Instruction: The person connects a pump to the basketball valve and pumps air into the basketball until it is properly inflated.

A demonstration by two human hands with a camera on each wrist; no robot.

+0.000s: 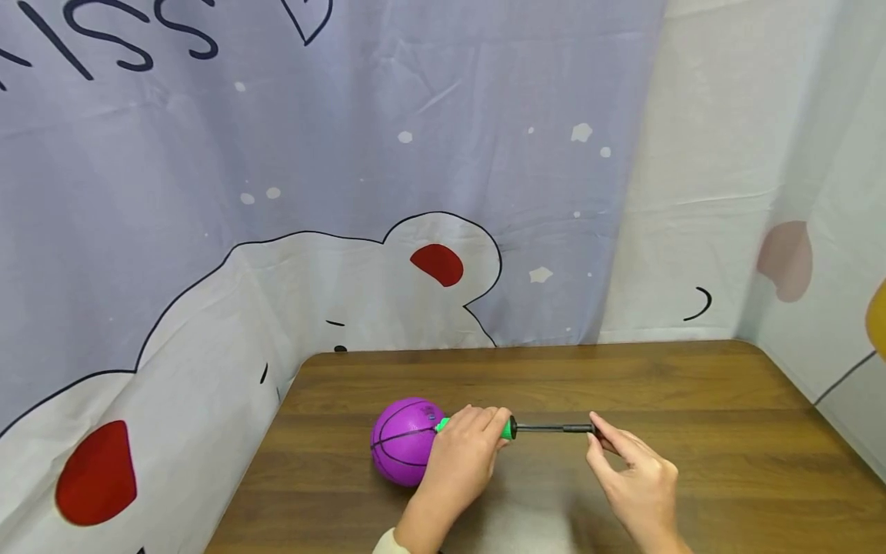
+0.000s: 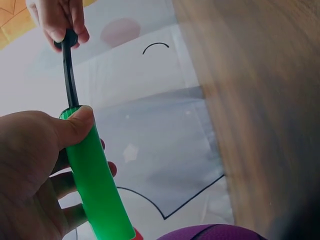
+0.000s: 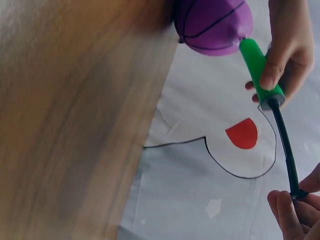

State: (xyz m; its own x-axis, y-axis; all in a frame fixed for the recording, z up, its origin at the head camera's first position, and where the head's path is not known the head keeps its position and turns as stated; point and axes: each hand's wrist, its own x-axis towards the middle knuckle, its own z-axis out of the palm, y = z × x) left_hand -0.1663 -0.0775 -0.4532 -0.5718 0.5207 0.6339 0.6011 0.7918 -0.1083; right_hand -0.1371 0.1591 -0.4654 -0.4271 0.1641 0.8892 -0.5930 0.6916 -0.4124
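My left hand (image 1: 465,454) grips the green barrel of a hand pump (image 2: 100,180), thumb along its end in the left wrist view. The pump's tip meets a purple ball (image 1: 401,442) with black seam lines, as the right wrist view shows. From the barrel's other end a thin black rod (image 1: 554,428) sticks out to the right, drawn well out. My right hand (image 1: 637,477) pinches the black handle (image 3: 298,194) at the rod's end between thumb and fingers. Most of that handle is hidden by the fingers in the head view.
Beneath everything is a brown wooden table (image 1: 727,400) with rounded back corners. A printed curtain (image 1: 332,138) with bear outlines, red patches and lettering hangs behind it and along its sides.
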